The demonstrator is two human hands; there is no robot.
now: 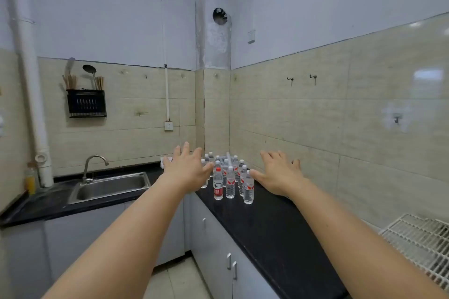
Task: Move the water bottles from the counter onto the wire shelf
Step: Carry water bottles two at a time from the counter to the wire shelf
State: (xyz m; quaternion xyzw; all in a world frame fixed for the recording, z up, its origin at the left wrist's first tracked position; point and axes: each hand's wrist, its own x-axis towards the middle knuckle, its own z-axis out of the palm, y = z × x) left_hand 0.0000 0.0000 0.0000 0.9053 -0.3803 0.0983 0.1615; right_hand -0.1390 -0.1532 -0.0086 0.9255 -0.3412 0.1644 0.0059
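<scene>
Both arms are stretched out over the black counter, and neither hand has anything in it. The left hand is spread wide, palm down, fingers splayed, just left of the cluster of water bottles; from here it overlaps the leftmost ones, and I cannot tell if it touches them. The right hand is open as well, fingers fanned, thumb pointing in toward the nearest bottle, close beside it but with no grasp on it. The bottles stand upright and bunched together near the corner of the counter, clear plastic with white caps and red-and-white labels, filled with clear water. Behind them sits something white and slotted, too hidden to make out. The white wire shelf lies off to the right end, well apart from the bottles, nothing visible on the part that shows. Over to the left, the steel sink looks bare inside, and a black rack on the wall holds chopsticks and a ladle.
</scene>
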